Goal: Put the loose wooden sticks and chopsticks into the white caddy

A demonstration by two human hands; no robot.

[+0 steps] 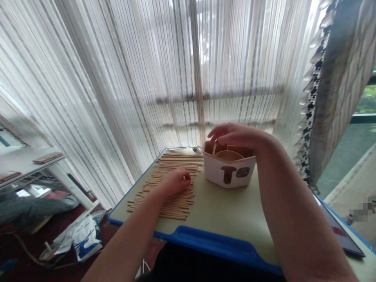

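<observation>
Many wooden chopsticks (173, 214) lie side by side in a wide row on the table. My left hand (175, 182) rests over the right part of this row, thumb and fingers curled together; whether anything is between them is hidden. My right hand (232, 135) reaches over a white box (214, 172) with brown inner walls and compartments. Its fingers are bent down at the box's left compartment, around the top of a pale chopstick (214, 149) that stands inside.
A slotted metal spoon (197, 149) lies at the table's far edge, behind the chopsticks. A flat dark-edged tablet (342, 231) is at the right. The table (226, 219) has a raised blue rim (217, 244). Sheer curtains (132, 78) hang close behind; plastic bags (85, 235) sit on the floor at left.
</observation>
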